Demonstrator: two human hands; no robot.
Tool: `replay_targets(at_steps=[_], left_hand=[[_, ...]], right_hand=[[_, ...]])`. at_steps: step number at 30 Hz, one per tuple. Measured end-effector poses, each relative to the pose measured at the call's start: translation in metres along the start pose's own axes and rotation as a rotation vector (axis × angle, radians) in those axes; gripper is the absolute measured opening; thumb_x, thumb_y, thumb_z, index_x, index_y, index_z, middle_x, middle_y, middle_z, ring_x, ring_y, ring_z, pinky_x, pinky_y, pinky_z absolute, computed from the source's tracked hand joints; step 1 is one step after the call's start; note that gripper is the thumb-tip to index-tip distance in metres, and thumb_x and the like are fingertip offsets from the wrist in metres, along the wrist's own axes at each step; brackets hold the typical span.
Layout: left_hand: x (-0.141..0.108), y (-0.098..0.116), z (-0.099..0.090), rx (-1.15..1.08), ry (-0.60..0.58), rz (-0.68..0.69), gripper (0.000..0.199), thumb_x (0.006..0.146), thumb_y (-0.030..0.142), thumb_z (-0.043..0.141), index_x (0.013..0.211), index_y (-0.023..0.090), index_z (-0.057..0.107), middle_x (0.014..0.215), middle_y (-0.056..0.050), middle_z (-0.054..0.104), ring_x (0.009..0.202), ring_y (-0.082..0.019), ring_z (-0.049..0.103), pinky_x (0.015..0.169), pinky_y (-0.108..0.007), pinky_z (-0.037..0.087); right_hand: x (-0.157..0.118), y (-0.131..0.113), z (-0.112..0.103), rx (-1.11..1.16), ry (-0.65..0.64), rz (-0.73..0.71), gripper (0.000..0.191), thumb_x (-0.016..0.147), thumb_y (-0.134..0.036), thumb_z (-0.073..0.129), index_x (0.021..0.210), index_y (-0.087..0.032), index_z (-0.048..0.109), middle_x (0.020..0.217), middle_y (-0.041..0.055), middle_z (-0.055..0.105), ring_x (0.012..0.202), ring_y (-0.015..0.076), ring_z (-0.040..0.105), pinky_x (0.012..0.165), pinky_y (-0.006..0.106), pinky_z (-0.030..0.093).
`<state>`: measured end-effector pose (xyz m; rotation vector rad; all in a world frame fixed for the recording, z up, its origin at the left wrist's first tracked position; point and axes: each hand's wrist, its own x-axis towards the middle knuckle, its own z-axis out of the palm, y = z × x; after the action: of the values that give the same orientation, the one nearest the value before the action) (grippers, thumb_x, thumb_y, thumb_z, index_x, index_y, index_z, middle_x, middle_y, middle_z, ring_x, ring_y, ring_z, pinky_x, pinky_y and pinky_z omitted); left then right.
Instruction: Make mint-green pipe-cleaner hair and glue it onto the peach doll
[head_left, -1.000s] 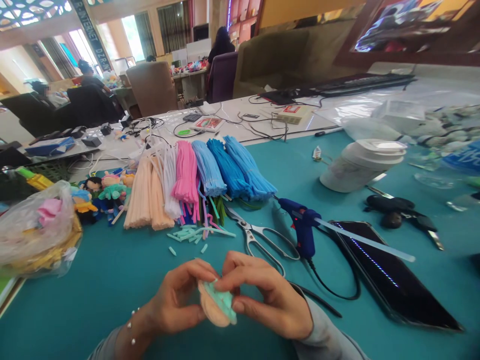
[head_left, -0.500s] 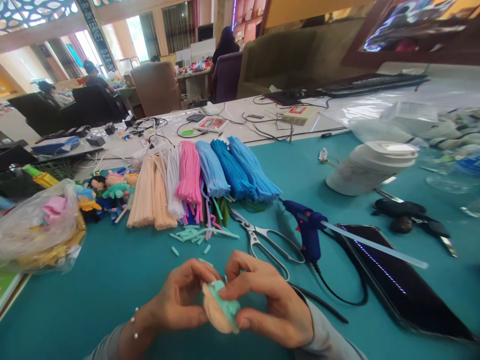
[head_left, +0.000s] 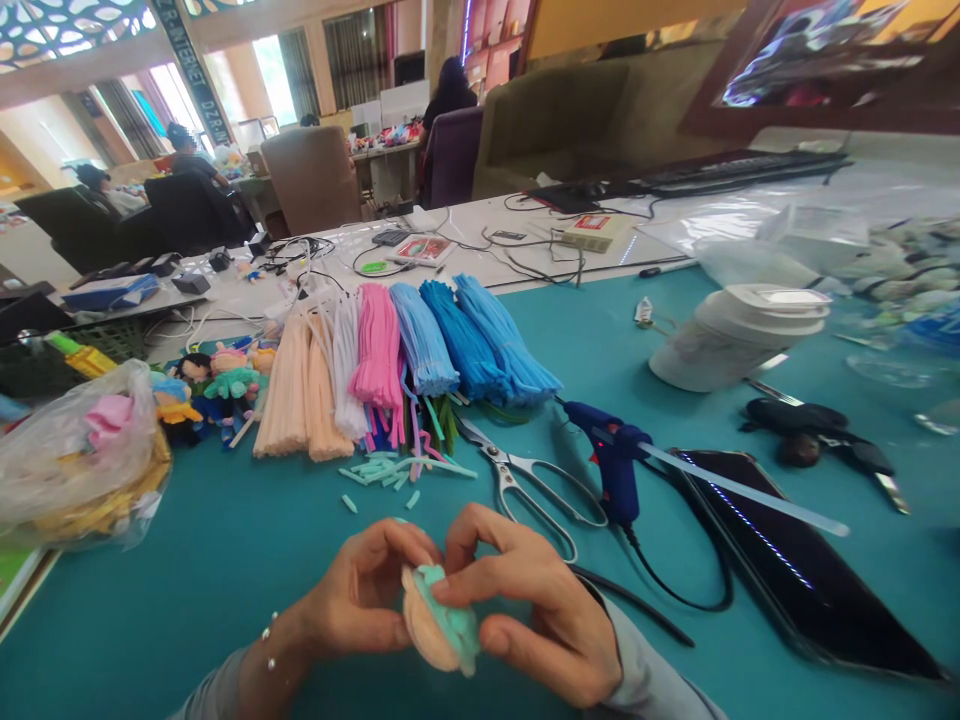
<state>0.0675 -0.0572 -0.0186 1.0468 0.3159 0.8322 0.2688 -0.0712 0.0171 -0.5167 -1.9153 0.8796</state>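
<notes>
Between my hands is a small rounded pipe-cleaner piece (head_left: 430, 632), peach on one side and mint green on the other. My left hand (head_left: 358, 592) pinches its left edge between thumb and fingers. The fingers of my right hand (head_left: 534, 598) press on the mint side, with the thumb at its right edge. Cut mint pipe-cleaner bits (head_left: 384, 470) lie scattered just beyond my hands. Silver scissors (head_left: 517, 478) rest with blades spread, near a blue hot glue gun (head_left: 616, 462) with a clear glue stick in it.
Bundles of peach (head_left: 283, 400), pink (head_left: 377, 350) and blue pipe cleaners (head_left: 502, 345) lie ahead. Small dolls (head_left: 232, 375) and a plastic bag (head_left: 75, 440) are at left. A dark phone (head_left: 795, 570), a white lidded cup (head_left: 731, 340) and keys (head_left: 802, 420) lie right. People sit farther back.
My right thumb has lifted slightly off the piece's edge, and my right index finger has shifted a little left over the mint side. The piece has turned slightly between my hands.
</notes>
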Motion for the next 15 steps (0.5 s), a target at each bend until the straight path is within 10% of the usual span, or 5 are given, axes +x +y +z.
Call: replay_targets(at_steps=[15], left_hand=[[0.005,-0.003,-0.003,-0.199,0.141,-0.033,0.045,0.057,0.030,0.086,0.097,0.021,0.066,0.090,-0.002,0.064,0.075,-0.015,0.061,0.063,-0.021,0.047]], right_hand=[[0.002,0.009,0.016,0.036,0.160,0.010,0.027,0.089,-0.042,0.058,0.103,-0.019,0.061,0.083,0.0039,0.053,0.065,0.0140,0.052,0.060,0.028,0.047]])
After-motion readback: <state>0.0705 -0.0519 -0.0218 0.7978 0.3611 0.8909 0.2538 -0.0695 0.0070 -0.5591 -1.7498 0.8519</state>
